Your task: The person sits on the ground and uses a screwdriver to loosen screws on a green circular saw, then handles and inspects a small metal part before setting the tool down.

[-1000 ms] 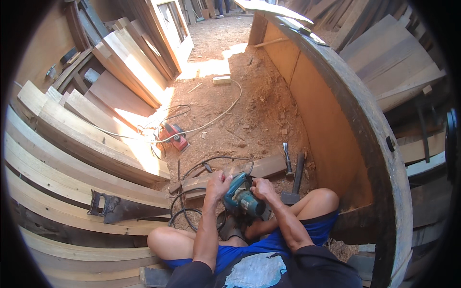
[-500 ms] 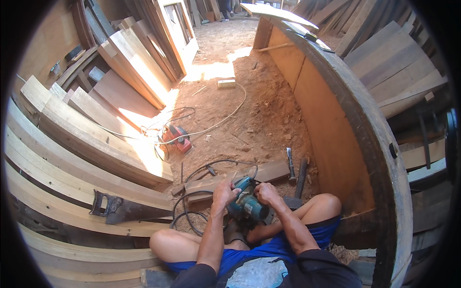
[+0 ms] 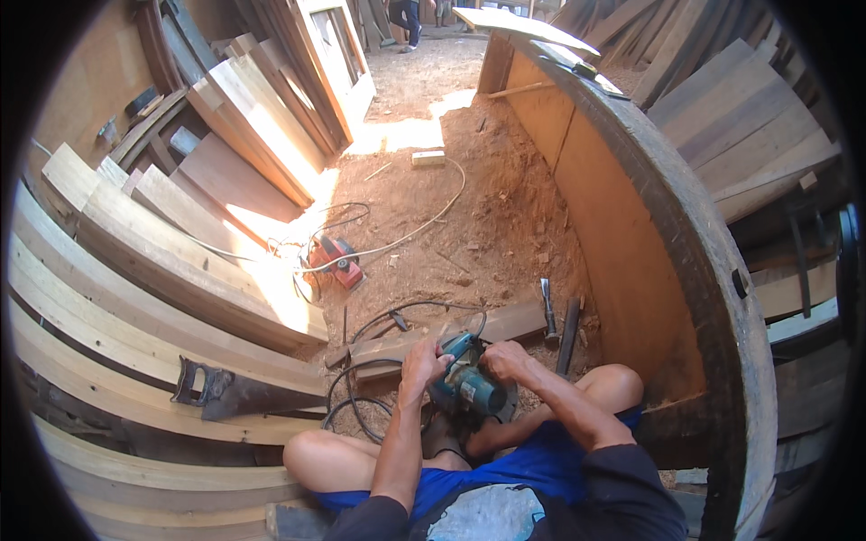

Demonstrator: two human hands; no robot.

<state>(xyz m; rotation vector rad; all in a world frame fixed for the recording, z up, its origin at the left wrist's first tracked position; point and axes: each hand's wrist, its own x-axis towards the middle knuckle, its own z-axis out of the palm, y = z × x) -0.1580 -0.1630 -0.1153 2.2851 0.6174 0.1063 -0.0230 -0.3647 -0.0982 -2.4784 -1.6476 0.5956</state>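
Observation:
I sit on the sawdust floor with knees apart. A teal power tool (image 3: 471, 389) rests low in front of me, over a short dark plank (image 3: 505, 323). My left hand (image 3: 422, 362) grips the tool's left side. My right hand (image 3: 503, 361) holds its top right. A black cable (image 3: 356, 379) loops from the tool across the ground to my left.
A chisel (image 3: 548, 308) and a dark bar (image 3: 568, 335) lie by the curved wooden wall (image 3: 622, 243) on my right. A handsaw (image 3: 225, 392) rests on stacked curved planks (image 3: 135, 307) at left. A red power tool (image 3: 336, 260) sits farther ahead. A person's legs (image 3: 408, 20) stand far off.
The view has tilted down a little and both hands with the teal tool sit lower and nearer my body. My grip looks the same.

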